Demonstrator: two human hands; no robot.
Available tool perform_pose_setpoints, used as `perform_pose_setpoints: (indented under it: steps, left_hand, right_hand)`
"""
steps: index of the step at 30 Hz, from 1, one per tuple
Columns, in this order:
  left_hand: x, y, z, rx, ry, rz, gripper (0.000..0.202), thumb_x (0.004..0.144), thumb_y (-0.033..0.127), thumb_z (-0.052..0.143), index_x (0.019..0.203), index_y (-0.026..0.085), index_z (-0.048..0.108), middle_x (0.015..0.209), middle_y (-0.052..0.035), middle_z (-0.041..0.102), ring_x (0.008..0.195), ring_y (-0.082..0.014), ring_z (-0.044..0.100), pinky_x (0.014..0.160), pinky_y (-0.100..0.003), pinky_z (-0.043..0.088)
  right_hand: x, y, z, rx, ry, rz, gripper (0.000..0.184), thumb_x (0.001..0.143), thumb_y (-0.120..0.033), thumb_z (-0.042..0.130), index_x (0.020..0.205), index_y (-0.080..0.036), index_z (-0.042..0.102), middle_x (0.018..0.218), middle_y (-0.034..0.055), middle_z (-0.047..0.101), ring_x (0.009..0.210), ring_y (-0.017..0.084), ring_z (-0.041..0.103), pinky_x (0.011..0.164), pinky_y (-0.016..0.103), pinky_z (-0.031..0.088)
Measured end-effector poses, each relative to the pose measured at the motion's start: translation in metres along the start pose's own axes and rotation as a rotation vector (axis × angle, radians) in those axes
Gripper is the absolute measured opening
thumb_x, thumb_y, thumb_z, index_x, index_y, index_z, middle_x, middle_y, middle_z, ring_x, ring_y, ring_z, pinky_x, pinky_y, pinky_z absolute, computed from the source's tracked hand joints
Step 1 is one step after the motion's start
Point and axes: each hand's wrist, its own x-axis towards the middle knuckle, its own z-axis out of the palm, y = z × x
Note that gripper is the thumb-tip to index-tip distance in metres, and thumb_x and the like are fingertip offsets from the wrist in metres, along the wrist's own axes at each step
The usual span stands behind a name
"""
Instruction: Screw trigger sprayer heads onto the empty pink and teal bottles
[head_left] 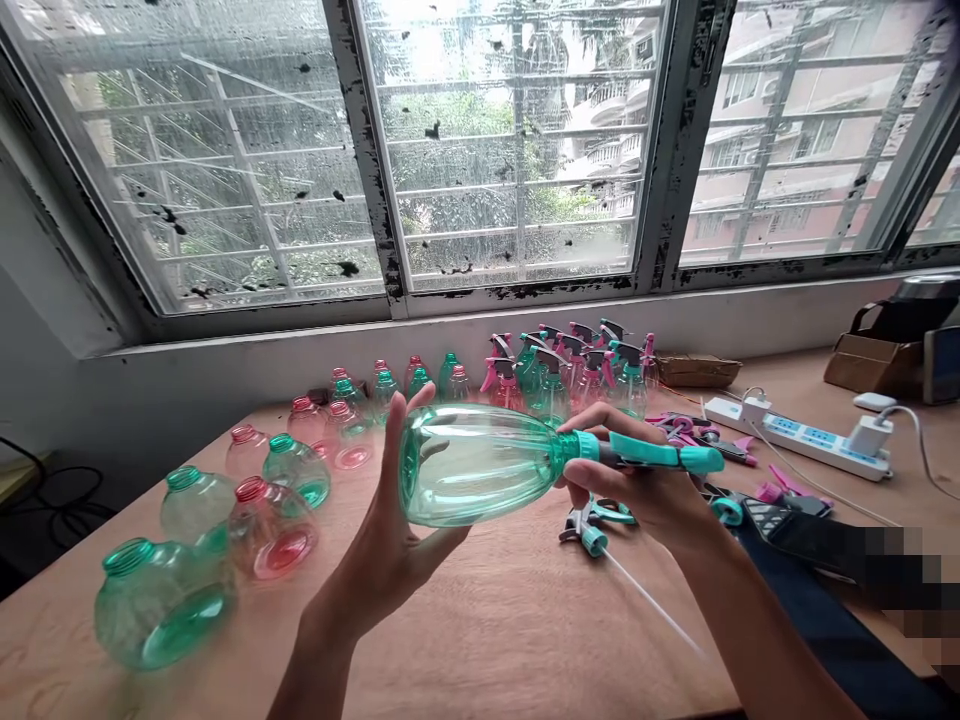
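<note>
**Holding a green bottle level above the table**

Filling the top from nine to three o'clock: a grimy, barred window (517, 150), paint flaking off its frames. Spread beneath it, from centre down to six o'clock: a pale wooden table (510, 610).

Held level just above centre, clear of the table: the green bottle (480, 462), see-through, base towards nine o'clock and neck towards three. Pressed against that base: the left hand (394, 545), fingers spread and pointing to twelve, thumb hooked under the body, palm flat on the bottom rather than clamped round it. Wrapped round the neck end, at three o'clock of the bottle: the right hand (637, 490), fingers curled tight about the teal trigger head (652, 455), which meets the bottle's neck with its nozzle pointing to three.

Sitting from eight to ten o'clock: empty bottles (274, 530), green and pink, no heads on. Standing in a tight group at twelve to one o'clock, near the wall: spray bottles (570, 375) with pink and teal heads. Resting at two o'clock: a white power strip (802, 435) with a charger plugged in. Farther out at two o'clock: a cardboard box (870, 360). Scattered just beyond the right hand: loose heads (697, 430). Lying right under the right hand, at four o'clock of centre: a spare head (592, 520), with its thin dip tube (652, 600) trailing towards five.
</note>
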Motion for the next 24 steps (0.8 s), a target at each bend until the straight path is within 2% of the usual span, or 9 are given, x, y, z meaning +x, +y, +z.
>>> perform_pose_setpoints:
  steps: [4, 7, 11, 15, 21, 24]
  left_hand:
    - [0.002, 0.004, 0.000, 0.037, -0.010, -0.055, 0.117, 0.086, 0.036, 0.081, 0.160, 0.049, -0.009, 0.176, -0.0057, 0.009, 0.139, -0.0351, 0.054, 0.116, -0.057, 0.047]
    - [0.003, 0.009, 0.000, 0.018, -0.021, -0.092, 0.118, 0.082, 0.044, 0.084, 0.162, 0.046, -0.002, 0.176, -0.0055, 0.007, 0.140, -0.0366, 0.053, 0.116, -0.054, 0.049]
    - [0.001, 0.005, 0.002, -0.015, 0.000, -0.047, 0.112, 0.088, 0.036, 0.080, 0.161, 0.047, -0.004, 0.176, -0.0043, 0.004, 0.146, -0.0347, 0.047, 0.117, -0.052, 0.048]
    - [-0.002, -0.001, 0.003, 0.003, 0.000, 0.037, 0.101, 0.098, 0.025, 0.066, 0.160, 0.049, -0.010, 0.176, -0.0040, 0.006, 0.149, -0.0332, 0.043, 0.120, -0.056, 0.043]
    - [0.002, 0.004, 0.002, 0.021, -0.013, -0.088, 0.119, 0.083, 0.042, 0.083, 0.163, 0.043, -0.005, 0.176, -0.0068, 0.008, 0.142, -0.0371, 0.049, 0.116, -0.055, 0.049]
    - [0.002, 0.003, 0.002, 0.010, 0.001, -0.045, 0.112, 0.088, 0.036, 0.079, 0.162, 0.045, -0.004, 0.176, -0.0050, 0.007, 0.144, -0.0352, 0.047, 0.116, -0.054, 0.049]
  right_hand:
    - [0.000, -0.001, 0.001, -0.015, -0.003, -0.005, 0.025, 0.080, -0.029, 0.088, 0.095, -0.023, 0.069, 0.062, -0.0042, 0.073, 0.052, 0.014, 0.067, 0.045, 0.022, 0.052]
    - [0.001, -0.001, 0.002, 0.025, -0.020, -0.005, 0.024, 0.081, -0.030, 0.087, 0.095, -0.023, 0.069, 0.061, -0.0044, 0.073, 0.051, 0.014, 0.066, 0.045, 0.022, 0.052]
    - [0.001, 0.001, 0.001, 0.102, -0.017, 0.007, 0.026, 0.081, -0.033, 0.088, 0.094, -0.022, 0.069, 0.061, -0.0033, 0.075, 0.049, 0.014, 0.065, 0.047, 0.023, 0.052]
    - [0.000, 0.002, 0.000, 0.110, -0.039, 0.007, 0.026, 0.082, -0.034, 0.087, 0.095, -0.022, 0.069, 0.061, -0.0028, 0.076, 0.049, 0.013, 0.065, 0.050, 0.022, 0.051]
    - [0.000, -0.001, 0.001, 0.056, -0.033, 0.053, 0.026, 0.080, -0.033, 0.089, 0.094, -0.023, 0.071, 0.061, -0.0043, 0.074, 0.052, 0.012, 0.066, 0.046, 0.018, 0.051]
    - [0.000, 0.000, 0.000, 0.082, -0.045, 0.046, 0.026, 0.081, -0.035, 0.089, 0.094, -0.022, 0.071, 0.062, -0.0037, 0.075, 0.052, 0.011, 0.066, 0.049, 0.018, 0.053]
